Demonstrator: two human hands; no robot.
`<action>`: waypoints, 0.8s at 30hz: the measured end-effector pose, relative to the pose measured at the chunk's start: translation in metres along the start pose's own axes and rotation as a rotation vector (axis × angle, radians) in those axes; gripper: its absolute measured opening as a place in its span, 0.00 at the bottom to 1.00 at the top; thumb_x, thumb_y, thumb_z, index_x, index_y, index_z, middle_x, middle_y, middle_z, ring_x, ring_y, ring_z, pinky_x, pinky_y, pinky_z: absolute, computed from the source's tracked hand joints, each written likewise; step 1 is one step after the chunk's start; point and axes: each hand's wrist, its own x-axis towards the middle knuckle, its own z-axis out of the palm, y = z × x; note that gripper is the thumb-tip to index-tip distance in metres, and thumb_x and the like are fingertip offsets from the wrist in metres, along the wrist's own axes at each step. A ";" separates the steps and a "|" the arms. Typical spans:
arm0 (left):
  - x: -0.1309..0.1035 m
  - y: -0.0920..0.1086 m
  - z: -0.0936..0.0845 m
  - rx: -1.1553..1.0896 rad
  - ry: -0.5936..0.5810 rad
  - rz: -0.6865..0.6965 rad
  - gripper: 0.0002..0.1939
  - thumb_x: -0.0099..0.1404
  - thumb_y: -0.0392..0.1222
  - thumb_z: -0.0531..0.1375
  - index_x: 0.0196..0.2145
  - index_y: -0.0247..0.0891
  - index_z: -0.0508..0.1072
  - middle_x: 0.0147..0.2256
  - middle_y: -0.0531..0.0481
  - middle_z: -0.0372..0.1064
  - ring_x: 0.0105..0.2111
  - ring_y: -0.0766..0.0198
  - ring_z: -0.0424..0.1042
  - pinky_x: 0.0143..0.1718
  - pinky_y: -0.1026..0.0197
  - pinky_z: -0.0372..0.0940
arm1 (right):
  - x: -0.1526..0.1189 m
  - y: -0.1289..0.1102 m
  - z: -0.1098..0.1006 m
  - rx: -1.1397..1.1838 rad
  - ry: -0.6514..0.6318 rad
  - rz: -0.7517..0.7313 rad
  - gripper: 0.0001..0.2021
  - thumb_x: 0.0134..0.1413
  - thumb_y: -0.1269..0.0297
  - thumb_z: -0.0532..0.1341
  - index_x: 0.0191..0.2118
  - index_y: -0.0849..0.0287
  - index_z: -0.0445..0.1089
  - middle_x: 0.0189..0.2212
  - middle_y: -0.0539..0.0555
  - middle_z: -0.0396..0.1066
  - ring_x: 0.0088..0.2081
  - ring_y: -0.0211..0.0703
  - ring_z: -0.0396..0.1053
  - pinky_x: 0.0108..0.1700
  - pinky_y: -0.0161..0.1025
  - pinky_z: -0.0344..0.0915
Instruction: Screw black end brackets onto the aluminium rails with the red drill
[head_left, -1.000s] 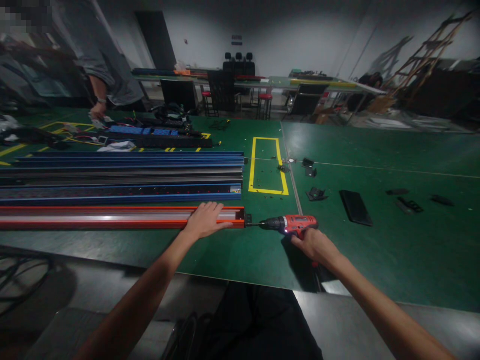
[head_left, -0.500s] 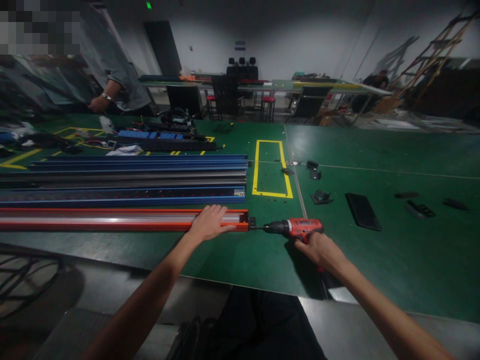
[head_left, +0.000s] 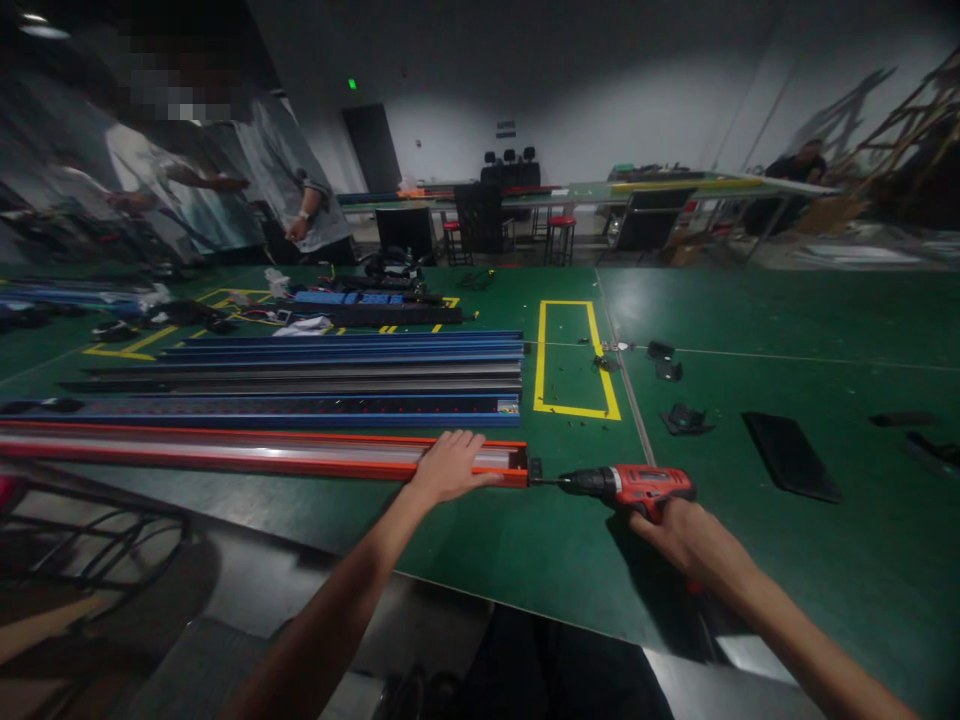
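Observation:
A long orange channel rail [head_left: 285, 448] with a pale strip inside lies along the near part of the green table. My left hand [head_left: 448, 466] grips it near its right end, fingers over the top and thumb along the near side. A small black end piece [head_left: 535, 471] sits at that end. My right hand [head_left: 686, 535] is closed round the handle of a red and black cordless drill [head_left: 649, 485]. The drill lies level, its long thin bit [head_left: 551, 481] pointing left with the tip at the end piece. Whether the tip sits in a screw is too small to tell.
Behind the orange rail lie several blue and black rails [head_left: 337, 410]. On the right are a flat black slab [head_left: 791, 455] and small black parts [head_left: 686, 420]. Yellow tape [head_left: 577, 412] marks a rectangle. Other people [head_left: 292, 180] stand at the far left.
The view has swung left and up, so everything sits further right and lower. My left hand stays on the rail, and the drill bit stays at its end piece.

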 end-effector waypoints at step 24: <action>0.004 -0.002 0.002 -0.059 -0.002 -0.008 0.44 0.70 0.78 0.47 0.61 0.36 0.72 0.55 0.36 0.74 0.54 0.43 0.72 0.56 0.43 0.65 | 0.006 0.007 0.007 0.089 0.016 -0.026 0.18 0.65 0.52 0.55 0.26 0.54 0.65 0.23 0.59 0.73 0.23 0.46 0.71 0.30 0.44 0.59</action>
